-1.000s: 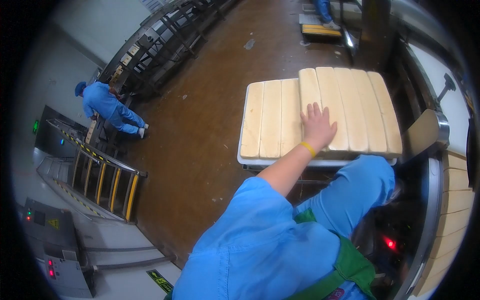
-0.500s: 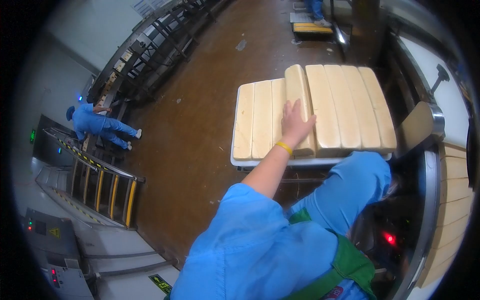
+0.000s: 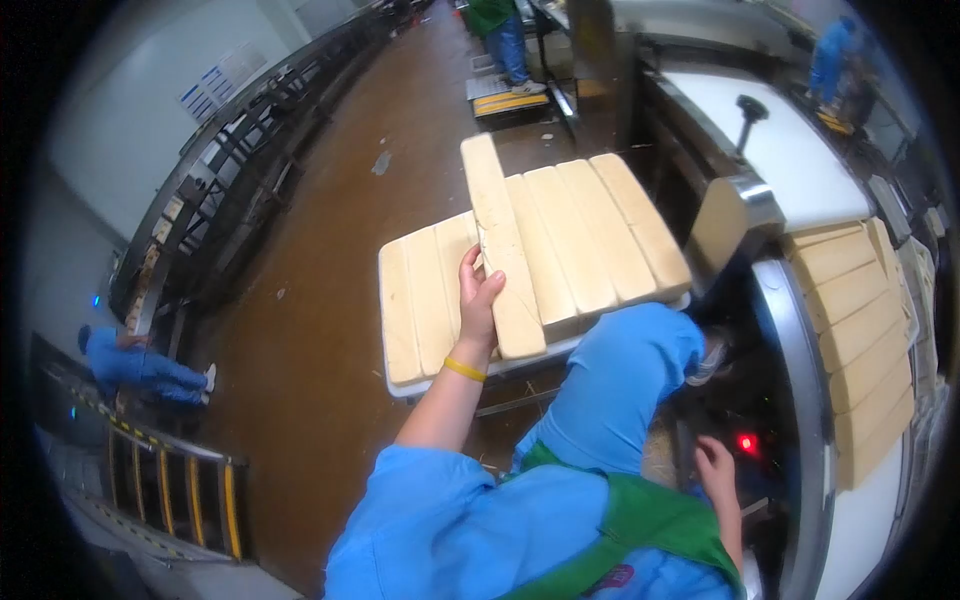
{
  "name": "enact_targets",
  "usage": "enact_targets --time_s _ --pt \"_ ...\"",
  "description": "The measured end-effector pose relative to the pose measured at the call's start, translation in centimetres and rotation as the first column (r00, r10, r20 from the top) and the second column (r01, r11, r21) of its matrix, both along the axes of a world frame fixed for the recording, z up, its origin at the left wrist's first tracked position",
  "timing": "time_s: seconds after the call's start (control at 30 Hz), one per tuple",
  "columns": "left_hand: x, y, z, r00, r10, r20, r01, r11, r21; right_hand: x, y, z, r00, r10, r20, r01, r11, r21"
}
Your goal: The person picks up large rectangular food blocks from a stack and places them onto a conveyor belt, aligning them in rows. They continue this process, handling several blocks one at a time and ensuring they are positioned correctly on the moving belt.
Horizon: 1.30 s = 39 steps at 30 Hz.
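Note:
My left hand [image 3: 478, 305] is wrapped around the side of a long cream-coloured block [image 3: 503, 250], thumb on its near face. The block is raised and tilted above a white tray [image 3: 402, 389]. Similar long blocks [image 3: 575, 235] lie side by side on that tray, on both sides of the held one. Low on the right, my right hand [image 3: 715, 468] hangs beside the machine frame with its fingers loosely apart and nothing in them.
To my right, more blocks [image 3: 860, 335] rest on a white conveyor belt [image 3: 770, 150] with a metal edge. A person in blue [image 3: 150, 365] stands at a line on the left, near yellow-marked steps [image 3: 170, 485]. Another person's legs [image 3: 508, 50] are on a far platform.
My left hand has gone from lying on top of a block to gripping it and lifting it off the tray. My view has turned right, and my right hand has come into view.

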State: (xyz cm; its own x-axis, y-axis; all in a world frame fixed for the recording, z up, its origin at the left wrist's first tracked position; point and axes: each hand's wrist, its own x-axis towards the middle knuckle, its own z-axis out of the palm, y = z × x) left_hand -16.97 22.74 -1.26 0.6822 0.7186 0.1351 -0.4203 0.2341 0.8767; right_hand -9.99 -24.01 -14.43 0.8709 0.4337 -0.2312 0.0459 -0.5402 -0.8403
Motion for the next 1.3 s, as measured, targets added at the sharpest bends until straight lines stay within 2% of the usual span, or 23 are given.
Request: enact_targets --time_s 0.03,0.17,0.23,0.3,0.33,0.37,0.4,0.43,0.5,0.53,0.57,0.6,0.67,0.7,0.77,0.83,0.9,0.97,1.03,1.07,1.17,1.23,1.3 --pt "0.5 -1.3 1.4 0.998 -0.037 0.045 0.037 0.999 0.018 0.0 2.0 3.0 0.989 0.036 0.143 -0.039 0.999 0.019" --pt "3.4 -8.0 5.8 0.929 -0.341 0.143 0.331 0.939 0.089 -0.3 7.9 12.5 0.978 0.201 0.060 -0.209 0.915 0.346" --pt "5.8 -12.1 6.2 0.855 -0.459 0.240 0.426 0.887 0.179 -0.2 9.6 14.9 0.961 0.264 0.085 -0.262 0.765 0.589" --pt "7.0 -16.6 7.6 0.754 -0.617 0.226 0.528 0.773 0.350 -1.5 10.8 18.1 0.969 0.247 0.004 -0.152 0.587 0.795" --pt "7.7 -18.5 8.2 0.651 -0.719 0.244 0.608 0.686 0.399 -1.8 10.0 18.5 0.985 0.175 0.012 -0.118 0.609 0.784" --pt "8.4 -20.4 8.7 0.526 -0.810 0.261 0.680 0.584 0.444 -2.2 9.3 19.3 0.994 0.071 0.086 -0.111 0.570 0.814" --pt "8.6 -22.1 9.4 0.438 -0.858 0.269 0.754 0.514 0.410 -2.6 7.8 19.1 0.980 -0.040 0.195 -0.136 0.582 0.802" --pt "9.1 -22.2 9.5 0.428 -0.887 0.175 0.711 0.450 0.541 -3.0 6.3 18.4 0.940 -0.152 0.305 -0.156 0.604 0.782" --pt "10.3 -21.0 9.3 0.576 -0.817 0.021 0.466 0.350 0.813 -2.5 2.4 17.5 0.826 -0.418 0.378 -0.024 0.644 0.765" --pt "10.4 -19.9 9.6 0.600 -0.797 -0.063 0.475 0.293 0.830 -2.4 0.3 17.6 0.739 -0.531 0.415 0.044 0.652 0.757" --pt "10.6 -19.2 9.1 0.653 -0.750 -0.103 0.474 0.300 0.828 -1.8 -2.0 18.6 0.658 -0.645 0.389 0.184 0.638 0.747" --pt "10.9 -18.4 8.2 0.708 -0.693 -0.136 0.509 0.367 0.779 -0.9 -4.4 19.6 0.563 -0.741 0.367 0.313 0.602 0.735" --pt "12.1 -15.2 4.9 0.815 -0.534 -0.226 0.498 0.443 0.745 0.3 -10.4 20.1 0.425 -0.830 0.362 0.395 0.530 0.750" --pt "12.7 -13.1 2.9 0.834 -0.462 -0.301 0.532 0.527 0.663 0.5 -13.8 20.2 0.405 -0.837 0.367 0.484 0.537 0.691" --pt "13.6 -8.9 0.3 0.873 -0.236 -0.427 0.483 0.546 0.684 0.2 -20.4 20.5 0.348 -0.847 0.402 0.664 0.525 0.532" --pt "13.6 -5.9 -0.8 0.845 0.062 -0.531 0.468 0.397 0.790 0.3 -26.0 19.9 0.288 -0.837 0.466 0.819 0.467 0.333" --pt "13.7 -2.6 -3.1 0.864 0.231 -0.447 0.408 0.199 0.891 1.1 -30.2 18.7 0.393 -0.778 0.491 0.915 0.386 -0.121" --pt "13.2 -2.1 -3.3 0.767 0.442 -0.464 0.468 0.108 0.877 0.9 -30.8 16.7 0.507 -0.687 0.521 0.838 0.250 -0.486" --pt "12.8 -2.5 -3.7 0.663 0.574 -0.481 0.513 0.119 0.850 1.4 -30.6 14.5 0.455 -0.576 0.679 0.890 0.256 -0.378" --pt "12.6 -2.8 -4.0 0.602 0.635 -0.483 0.534 0.129 0.835 2.0 -29.5 14.4 0.451 -0.563 0.693 0.892 0.251 -0.376" --pt "12.3 -3.7 -4.9 0.559 0.704 -0.438 0.551 0.079 0.830 4.5 -24.5 15.1 0.480 -0.547 0.686 0.877 0.282 -0.389" --pt "12.6 -2.8 -5.5 0.578 0.691 -0.433 0.547 0.065 0.834 6.6 -22.7 14.6 0.514 -0.504 0.694 0.854 0.374 -0.361" --pt "12.6 -3.1 -5.2 0.584 0.672 -0.456 0.560 0.074 0.825 7.6 -19.9 16.0 0.501 -0.575 0.647 0.865 0.320 -0.385"
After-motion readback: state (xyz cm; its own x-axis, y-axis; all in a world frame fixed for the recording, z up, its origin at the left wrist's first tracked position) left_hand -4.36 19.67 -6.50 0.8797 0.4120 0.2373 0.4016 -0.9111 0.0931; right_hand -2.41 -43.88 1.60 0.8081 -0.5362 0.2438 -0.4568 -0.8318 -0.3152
